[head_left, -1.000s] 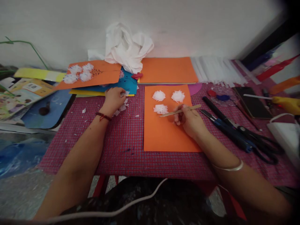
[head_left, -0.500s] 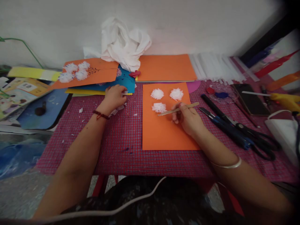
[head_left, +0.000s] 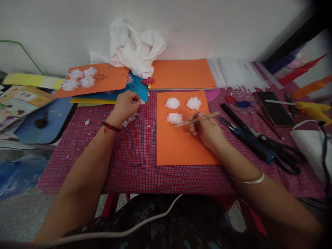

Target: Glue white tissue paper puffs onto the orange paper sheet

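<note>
An orange paper sheet (head_left: 181, 145) lies on the red checked cloth (head_left: 135, 155) with three white tissue tufts (head_left: 174, 118) near its top. My right hand (head_left: 207, 131) rests on the sheet, fingers closed on a thin wooden stick (head_left: 197, 119) whose tip reaches the lowest tuft. My left hand (head_left: 126, 105) is further left on the cloth, fingers pinched on a small white paper scrap (head_left: 141, 101), over a little heap of white scraps (head_left: 129, 120).
Scissors and a blue-handled cutter (head_left: 259, 143) lie right of the sheet, then a phone (head_left: 273, 112), a yellow glue gun (head_left: 315, 110) and white strips (head_left: 237, 72). At the back are orange sheets (head_left: 181, 73), a crumpled white cloth (head_left: 135, 48) and a second decorated sheet (head_left: 90, 79).
My left hand has lifted slightly from the scraps with a small white piece pinched. My right hand and stick have barely shifted; the view has tilted a little.
</note>
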{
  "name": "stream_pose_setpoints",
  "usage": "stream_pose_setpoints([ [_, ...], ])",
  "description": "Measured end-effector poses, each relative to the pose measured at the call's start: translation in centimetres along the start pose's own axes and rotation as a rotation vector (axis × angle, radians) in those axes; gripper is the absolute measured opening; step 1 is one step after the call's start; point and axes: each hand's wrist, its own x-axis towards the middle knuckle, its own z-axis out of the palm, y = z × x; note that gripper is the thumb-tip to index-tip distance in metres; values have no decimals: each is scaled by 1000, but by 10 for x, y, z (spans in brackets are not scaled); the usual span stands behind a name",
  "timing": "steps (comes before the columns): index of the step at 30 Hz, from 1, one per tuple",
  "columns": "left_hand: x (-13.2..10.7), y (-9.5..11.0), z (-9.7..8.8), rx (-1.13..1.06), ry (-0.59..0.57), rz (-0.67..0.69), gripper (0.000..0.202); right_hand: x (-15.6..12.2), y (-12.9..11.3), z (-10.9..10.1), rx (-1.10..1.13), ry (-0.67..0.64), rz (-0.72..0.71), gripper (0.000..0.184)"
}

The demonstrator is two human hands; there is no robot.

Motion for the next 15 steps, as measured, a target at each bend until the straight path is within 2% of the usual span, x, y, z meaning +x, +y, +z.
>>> stream_pose_setpoints([
  [2, -7, 22, -11, -152, 46, 14, 7, 2, 1, -2, 16, 23, -11, 44],
  [4, -15, 47, -20, -383, -45, 66, 8, 5, 2, -5, 21, 57, -22, 45],
  [5, -19, 58, -23, -483, -151, 82, 9, 7, 2, -6, 22, 75, -30, 45],
  [7, -26, 75, -21, -595, -451, 132, 11, 9, 4, -7, 16, 103, -48, 46],
  [9, -31, 83, -11, -583, -759, 207, 15, 11, 4, -7, -7, 118, -60, 46],
  [10, -33, 84, -3, -540, -865, 254, 16, 12, 4, -7, -21, 123, -60, 46],
  [11, -35, 84, 6, -488, -921, 298, 17, 12, 3, -6, -36, 124, -59, 47],
  [12, -37, 83, 15, -434, -930, 332, 17, 12, 3, -5, -48, 122, -56, 48],
  [13, -40, 82, 23, -388, -891, 347, 18, 11, 2, -5, -55, 120, -55, 48],
  [15, -45, 81, 38, -339, -737, 323, 18, 11, 1, -4, -54, 115, -66, 49],
])
